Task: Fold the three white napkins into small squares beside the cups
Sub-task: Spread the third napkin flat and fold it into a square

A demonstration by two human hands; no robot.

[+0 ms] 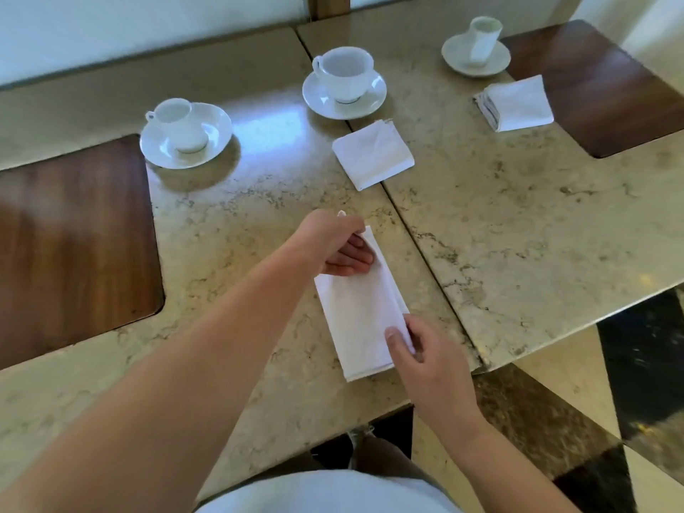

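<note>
Beyond the napkin (361, 320), three cups (346, 74).

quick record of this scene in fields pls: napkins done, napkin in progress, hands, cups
napkins folded: two small squares, middle napkin and right napkin
napkin in progress: long napkin, a strip, not yet square
left hand: grips the strip's far end
right hand: pinches its near right edge
cups: left cup, middle cup, right cup, each on a saucer
surface: marble table
</note>
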